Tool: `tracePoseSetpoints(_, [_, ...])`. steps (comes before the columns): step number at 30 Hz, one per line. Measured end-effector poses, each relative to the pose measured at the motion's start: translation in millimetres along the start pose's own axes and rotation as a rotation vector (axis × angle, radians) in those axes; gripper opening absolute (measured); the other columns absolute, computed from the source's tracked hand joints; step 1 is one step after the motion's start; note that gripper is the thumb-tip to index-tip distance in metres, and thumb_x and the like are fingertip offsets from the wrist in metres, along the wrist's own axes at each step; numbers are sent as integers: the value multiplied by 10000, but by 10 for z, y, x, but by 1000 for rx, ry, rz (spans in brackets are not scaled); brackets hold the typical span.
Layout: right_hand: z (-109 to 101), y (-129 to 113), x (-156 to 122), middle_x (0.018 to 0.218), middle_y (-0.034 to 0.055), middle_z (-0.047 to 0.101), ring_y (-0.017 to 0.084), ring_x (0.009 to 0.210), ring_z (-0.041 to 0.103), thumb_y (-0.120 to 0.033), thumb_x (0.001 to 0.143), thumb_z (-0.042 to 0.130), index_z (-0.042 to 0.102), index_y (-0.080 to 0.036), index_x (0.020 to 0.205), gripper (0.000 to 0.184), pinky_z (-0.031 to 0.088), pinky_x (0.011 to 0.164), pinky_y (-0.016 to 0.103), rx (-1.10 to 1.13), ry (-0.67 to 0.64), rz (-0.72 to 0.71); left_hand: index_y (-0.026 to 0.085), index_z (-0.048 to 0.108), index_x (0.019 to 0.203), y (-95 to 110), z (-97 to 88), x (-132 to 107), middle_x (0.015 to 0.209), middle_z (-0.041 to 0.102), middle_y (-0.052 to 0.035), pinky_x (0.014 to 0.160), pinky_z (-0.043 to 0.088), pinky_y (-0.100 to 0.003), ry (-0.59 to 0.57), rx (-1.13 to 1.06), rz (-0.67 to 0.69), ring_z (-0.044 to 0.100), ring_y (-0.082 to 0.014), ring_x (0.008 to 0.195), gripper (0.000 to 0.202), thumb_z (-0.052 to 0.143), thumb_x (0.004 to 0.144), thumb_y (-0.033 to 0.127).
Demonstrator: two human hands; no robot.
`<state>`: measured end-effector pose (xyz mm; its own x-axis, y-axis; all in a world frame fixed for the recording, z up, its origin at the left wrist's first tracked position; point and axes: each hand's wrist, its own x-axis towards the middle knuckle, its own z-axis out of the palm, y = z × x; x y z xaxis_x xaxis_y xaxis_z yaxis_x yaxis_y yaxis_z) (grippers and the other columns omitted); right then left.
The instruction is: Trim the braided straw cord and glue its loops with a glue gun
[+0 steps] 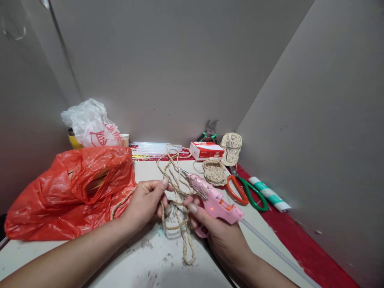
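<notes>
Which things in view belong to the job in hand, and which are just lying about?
In use:
cord in left hand
pink glue gun at right hand

Apparently lying about:
scissors
pruning shears
red-and-white box
woven pieces
red bag
white bag

On the tabletop [132,266], a bag [64,200] lies left of the rope [180,189], scissors [245,183] right, a box [207,151] behind.

room over near tabletop [135,266], rope [184,193] mid-way and red bag [72,204] left as obstacles
</notes>
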<state>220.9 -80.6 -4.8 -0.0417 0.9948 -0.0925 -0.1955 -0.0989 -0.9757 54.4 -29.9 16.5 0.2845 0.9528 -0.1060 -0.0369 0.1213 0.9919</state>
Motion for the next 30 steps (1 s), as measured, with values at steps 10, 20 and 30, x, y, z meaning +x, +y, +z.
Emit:
tracePoseSetpoints(10, [-69, 3, 97, 532, -30, 534, 94, 449, 423, -431, 767, 672, 524, -189, 750, 285, 301, 416, 213, 40, 227, -73, 138, 600, 721, -23, -11, 32, 510, 546, 40, 393, 314, -160, 31, -24, -57, 458, -52, 379, 361, 593, 776, 495])
tracePoseSetpoints(20, [-69, -21, 112, 526, -26, 524, 94, 466, 450, -442, 787, 638, 541, -174, 689, 301, 361, 459, 220, -6, 225, -149, 288, 640, 1112, 116, -69, -180, 1371, 504, -58, 831, 471, -307, -581, 971, 610, 615, -204, 1021, 426, 491, 779, 68])
tracePoseSetpoints(30, [-69, -44, 151, 522, -18, 522, 114, 476, 460, -440, 756, 658, 536, -184, 620, 315, 390, 493, 247, 3, 277, -225, 180, 637, 726, 95, -101, -110, 667, 635, -38, 589, 400, -244, -169, 1195, 578, 573, -152, 614, 213, 483, 864, 234])
